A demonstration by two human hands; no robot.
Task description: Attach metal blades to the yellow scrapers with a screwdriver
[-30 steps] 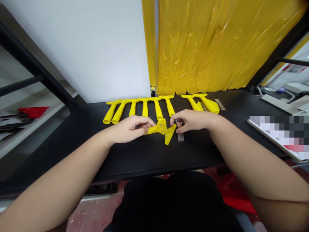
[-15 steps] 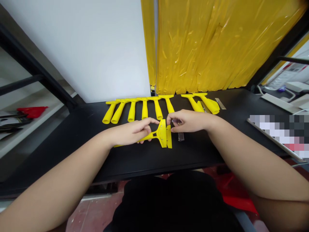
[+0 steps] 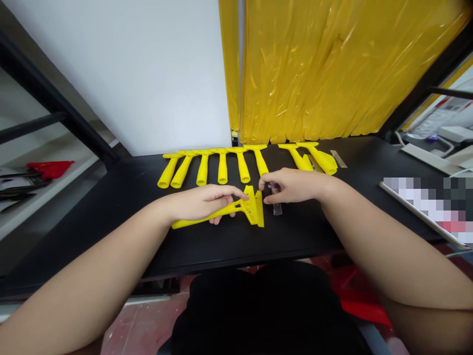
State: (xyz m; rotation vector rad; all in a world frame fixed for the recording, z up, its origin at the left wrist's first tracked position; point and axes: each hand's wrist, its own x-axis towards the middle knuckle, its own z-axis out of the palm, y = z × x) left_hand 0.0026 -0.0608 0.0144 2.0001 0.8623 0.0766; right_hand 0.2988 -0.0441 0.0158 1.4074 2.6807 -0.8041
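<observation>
My left hand (image 3: 201,201) is closed around the handle of a yellow scraper (image 3: 207,217), its index finger stretched along the wide head. A separate yellow strip-like plate (image 3: 260,211) sits against the head's right edge, tilted to it. Just to the right is my right hand (image 3: 291,186), thumb and index finger curved and apart from the plate. Its other fingers are curled around a small, purplish see-through thing, mostly hidden. A clear plastic piece (image 3: 277,209) shows below that hand; whether it is part of the same thing I cannot tell.
Several yellow scraper handles (image 3: 202,168) stand in a row along the back of the black table (image 3: 148,172). More yellow parts (image 3: 325,160) and a thin clear strip (image 3: 338,159) lie at the back right. Behind are a white panel (image 3: 177,74) and yellow plastic wrapping (image 3: 314,74).
The scraper's head has tilted and turned against the yellow plate, and more of its handle now shows under my left hand. My right hand has shifted slightly right, away from the plate.
</observation>
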